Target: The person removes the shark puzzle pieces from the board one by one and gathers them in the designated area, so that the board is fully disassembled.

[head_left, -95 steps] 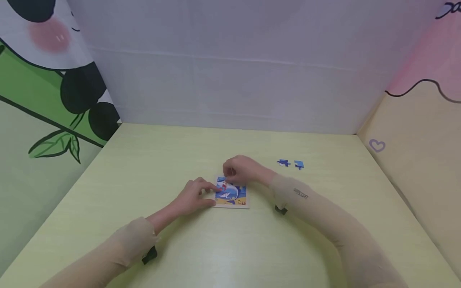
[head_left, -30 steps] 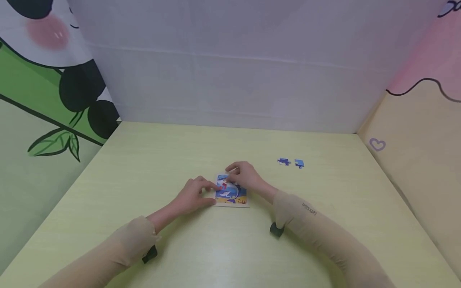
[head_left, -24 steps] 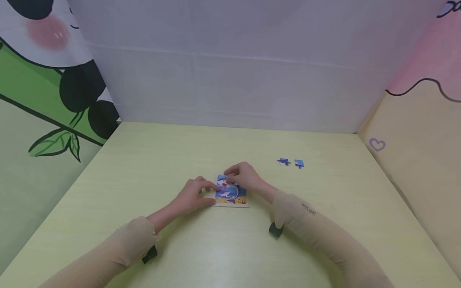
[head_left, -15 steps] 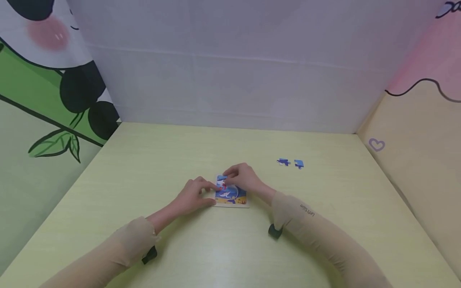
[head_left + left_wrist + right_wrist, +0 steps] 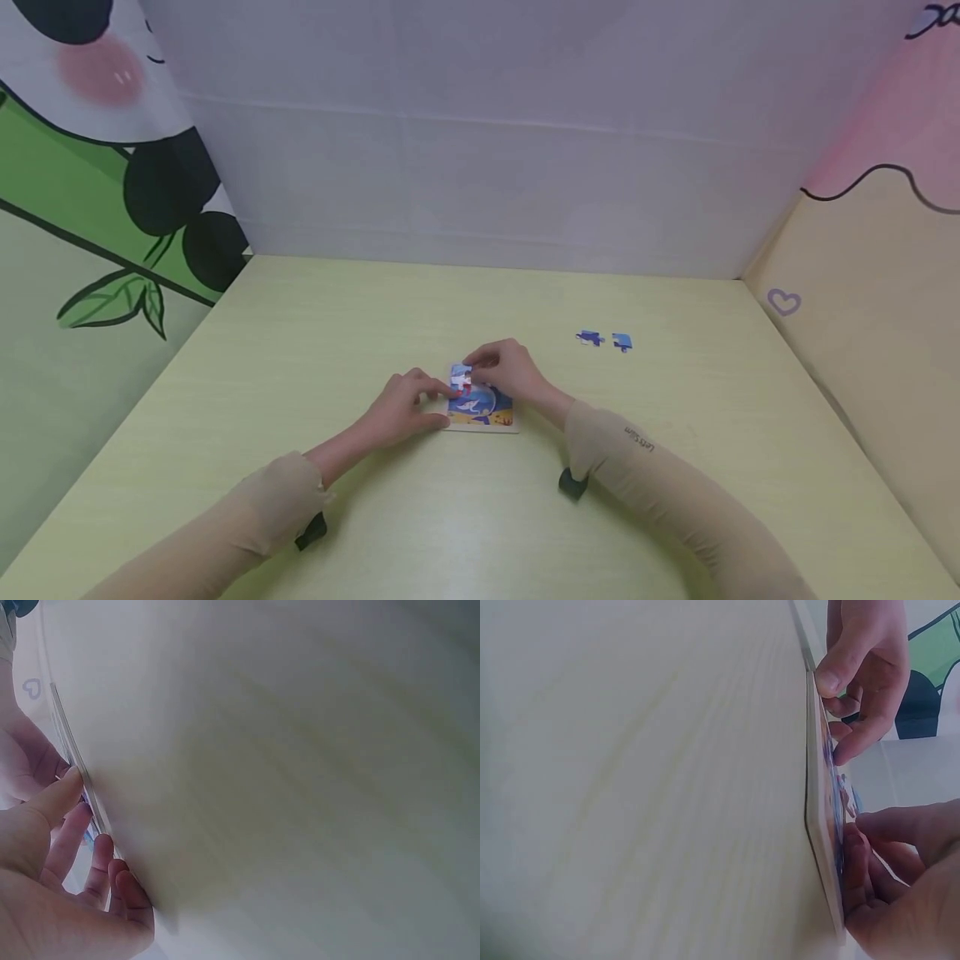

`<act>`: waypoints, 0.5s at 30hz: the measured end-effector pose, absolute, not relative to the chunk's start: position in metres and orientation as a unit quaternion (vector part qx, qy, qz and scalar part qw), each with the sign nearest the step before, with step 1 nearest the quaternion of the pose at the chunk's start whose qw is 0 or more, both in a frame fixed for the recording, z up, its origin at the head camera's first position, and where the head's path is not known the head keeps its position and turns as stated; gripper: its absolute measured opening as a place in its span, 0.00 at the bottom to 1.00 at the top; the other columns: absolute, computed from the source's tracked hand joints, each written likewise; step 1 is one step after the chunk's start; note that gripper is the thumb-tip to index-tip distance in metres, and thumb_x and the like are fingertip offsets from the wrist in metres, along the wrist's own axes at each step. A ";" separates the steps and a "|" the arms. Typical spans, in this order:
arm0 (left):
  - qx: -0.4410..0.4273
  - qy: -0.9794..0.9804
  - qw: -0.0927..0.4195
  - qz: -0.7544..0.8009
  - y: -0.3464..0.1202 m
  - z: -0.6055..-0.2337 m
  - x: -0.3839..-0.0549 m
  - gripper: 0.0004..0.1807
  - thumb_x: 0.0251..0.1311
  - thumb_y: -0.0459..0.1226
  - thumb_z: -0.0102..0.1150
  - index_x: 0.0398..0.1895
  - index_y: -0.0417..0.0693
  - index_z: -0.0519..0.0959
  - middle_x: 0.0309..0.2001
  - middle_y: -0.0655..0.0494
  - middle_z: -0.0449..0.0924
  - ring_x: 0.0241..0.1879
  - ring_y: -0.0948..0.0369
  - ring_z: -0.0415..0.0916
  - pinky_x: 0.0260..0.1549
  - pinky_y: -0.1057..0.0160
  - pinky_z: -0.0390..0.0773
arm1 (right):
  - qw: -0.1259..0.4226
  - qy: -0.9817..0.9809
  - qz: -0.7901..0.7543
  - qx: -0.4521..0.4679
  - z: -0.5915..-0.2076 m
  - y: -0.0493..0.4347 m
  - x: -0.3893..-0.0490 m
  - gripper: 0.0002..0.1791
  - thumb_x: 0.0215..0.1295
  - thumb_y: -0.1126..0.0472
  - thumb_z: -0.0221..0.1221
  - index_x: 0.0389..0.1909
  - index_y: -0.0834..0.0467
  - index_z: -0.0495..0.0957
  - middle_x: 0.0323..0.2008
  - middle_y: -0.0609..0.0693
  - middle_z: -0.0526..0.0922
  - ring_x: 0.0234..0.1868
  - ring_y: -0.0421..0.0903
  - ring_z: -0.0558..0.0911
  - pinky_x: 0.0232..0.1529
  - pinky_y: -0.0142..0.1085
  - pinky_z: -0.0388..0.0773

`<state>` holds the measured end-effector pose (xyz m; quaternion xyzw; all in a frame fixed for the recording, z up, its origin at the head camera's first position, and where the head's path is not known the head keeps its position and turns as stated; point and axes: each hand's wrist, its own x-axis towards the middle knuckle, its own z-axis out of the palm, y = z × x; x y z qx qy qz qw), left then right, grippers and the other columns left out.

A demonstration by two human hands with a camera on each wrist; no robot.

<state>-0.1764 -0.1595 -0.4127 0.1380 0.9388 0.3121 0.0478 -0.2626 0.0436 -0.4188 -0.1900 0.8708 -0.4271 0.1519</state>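
Observation:
A small square jigsaw puzzle board (image 5: 483, 430) with a blue and yellow sea picture lies flat on the table. My left hand (image 5: 405, 408) holds the board at its left side, thumb on the near-left corner and index finger over the picture. My right hand (image 5: 510, 367) reaches across the far right part of the board, hiding it. Between its thumb and index finger it pinches a puzzle piece (image 5: 849, 796), which stands tilted up from the picture in the right wrist view. In the head view this blue, white and red piece shows at the far-left corner.
Two loose blue puzzle pieces lie on the pale table (image 5: 375, 308) beyond the right hand: a darker one (image 5: 590, 337) and a lighter one (image 5: 622, 342). A white cloth wall (image 5: 480, 183) stands behind, with printed panels at both sides.
The right hand has come down onto the board and shifted slightly left. The piece at the far-left corner looks more tilted than half a second ago. The left hand and loose pieces stay put.

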 end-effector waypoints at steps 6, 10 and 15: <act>0.135 0.939 0.049 0.312 -0.159 -0.412 -0.176 0.18 0.54 0.41 0.72 0.49 0.53 0.85 0.44 0.51 0.79 0.45 0.55 0.70 0.47 0.56 0.65 | 0.149 0.867 -0.434 -0.192 -0.421 0.044 -0.265 0.11 0.64 0.59 0.65 0.46 0.50 0.86 0.44 0.47 0.88 0.44 0.42 0.84 0.49 0.38 0.80; 0.134 0.939 0.047 0.314 -0.159 -0.412 -0.175 0.18 0.53 0.40 0.72 0.49 0.52 0.85 0.44 0.51 0.79 0.45 0.55 0.70 0.47 0.56 0.65 | 0.145 0.867 -0.436 -0.193 -0.424 0.043 -0.267 0.10 0.63 0.58 0.65 0.45 0.49 0.86 0.42 0.46 0.89 0.43 0.41 0.84 0.48 0.37 0.79; 0.132 0.938 0.042 0.317 -0.158 -0.412 -0.174 0.18 0.52 0.40 0.73 0.49 0.52 0.85 0.43 0.52 0.81 0.44 0.57 0.71 0.46 0.58 0.66 | 0.147 0.865 -0.439 -0.193 -0.425 0.043 -0.269 0.10 0.63 0.59 0.66 0.44 0.50 0.87 0.42 0.47 0.89 0.42 0.41 0.84 0.44 0.34 0.80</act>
